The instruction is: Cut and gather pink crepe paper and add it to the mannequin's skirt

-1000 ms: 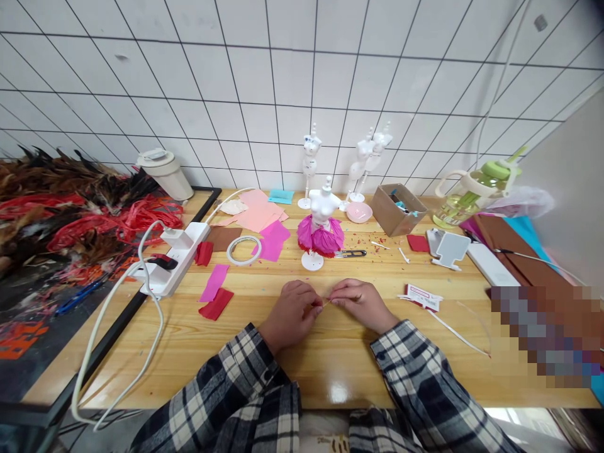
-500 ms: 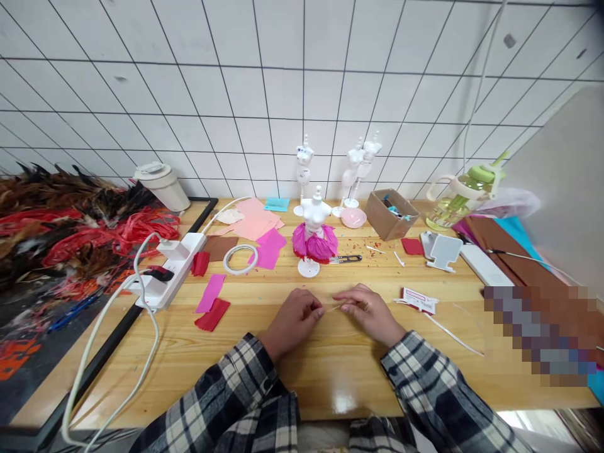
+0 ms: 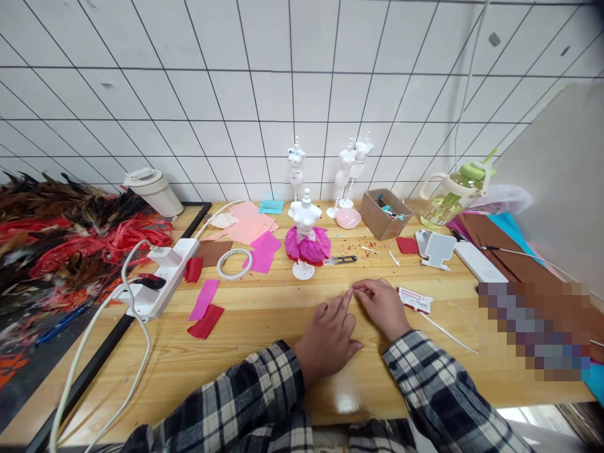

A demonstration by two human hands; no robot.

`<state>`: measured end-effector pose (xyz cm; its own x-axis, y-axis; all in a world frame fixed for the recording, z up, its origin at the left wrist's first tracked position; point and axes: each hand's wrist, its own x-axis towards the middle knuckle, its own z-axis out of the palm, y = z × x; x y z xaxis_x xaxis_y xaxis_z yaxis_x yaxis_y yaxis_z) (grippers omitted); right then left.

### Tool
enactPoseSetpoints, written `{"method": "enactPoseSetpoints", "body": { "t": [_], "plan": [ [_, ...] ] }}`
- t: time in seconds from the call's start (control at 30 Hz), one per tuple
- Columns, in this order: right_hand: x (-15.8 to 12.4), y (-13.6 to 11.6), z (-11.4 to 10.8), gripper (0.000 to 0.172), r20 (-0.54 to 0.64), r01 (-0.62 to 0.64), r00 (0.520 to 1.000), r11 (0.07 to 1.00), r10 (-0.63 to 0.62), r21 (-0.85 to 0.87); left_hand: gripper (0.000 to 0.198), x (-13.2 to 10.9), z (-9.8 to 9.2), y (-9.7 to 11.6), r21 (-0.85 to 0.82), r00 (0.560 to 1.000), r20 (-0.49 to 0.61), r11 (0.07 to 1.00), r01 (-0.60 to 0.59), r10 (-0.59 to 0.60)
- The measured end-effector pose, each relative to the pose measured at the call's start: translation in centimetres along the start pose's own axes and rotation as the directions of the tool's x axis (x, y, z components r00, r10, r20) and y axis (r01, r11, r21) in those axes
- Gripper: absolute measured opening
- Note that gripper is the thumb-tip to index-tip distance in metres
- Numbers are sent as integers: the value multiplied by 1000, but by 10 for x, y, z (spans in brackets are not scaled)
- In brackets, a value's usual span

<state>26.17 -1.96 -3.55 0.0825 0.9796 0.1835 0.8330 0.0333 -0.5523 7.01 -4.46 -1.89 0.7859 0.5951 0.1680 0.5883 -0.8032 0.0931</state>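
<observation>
My left hand (image 3: 330,336) is palm down over the wooden table, fingers stretched and index fingertip close to the right fingertips. My right hand (image 3: 383,307) is closed in a pinch just beside it; whatever is between its fingers is too small to make out. Beyond both hands stands a small white mannequin (image 3: 306,215) on a round base, wearing a magenta crepe paper skirt (image 3: 307,246) with a red lower edge. Thread snips (image 3: 343,259) with a black handle lie to the right of its base.
At left are red paper (image 3: 206,322), pink paper (image 3: 204,299), a tape roll (image 3: 234,264) and a power strip (image 3: 163,280). Behind stand a cardboard box (image 3: 385,215), a pink bowl (image 3: 348,218) and more mannequins (image 3: 296,165). A white packet (image 3: 415,300) lies right of my right hand.
My left hand has moved right and its fingers have opened out of a pinch. The thin yellowish strip seen between my hands no longer shows. The view has shifted slightly.
</observation>
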Motion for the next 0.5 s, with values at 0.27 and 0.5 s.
{"method": "enactPoseSetpoints", "body": {
  "t": [0.27,0.5],
  "plan": [
    [-2,5,0,16,21,46,999,991,-43,-129,54,6,8,3,-47,998,38,998,50,-48],
    [-5,8,-24,30,-46,41,998,981,-51,-192,56,4,6,-7,-94,999,52,995,21,-16]
  ]
}}
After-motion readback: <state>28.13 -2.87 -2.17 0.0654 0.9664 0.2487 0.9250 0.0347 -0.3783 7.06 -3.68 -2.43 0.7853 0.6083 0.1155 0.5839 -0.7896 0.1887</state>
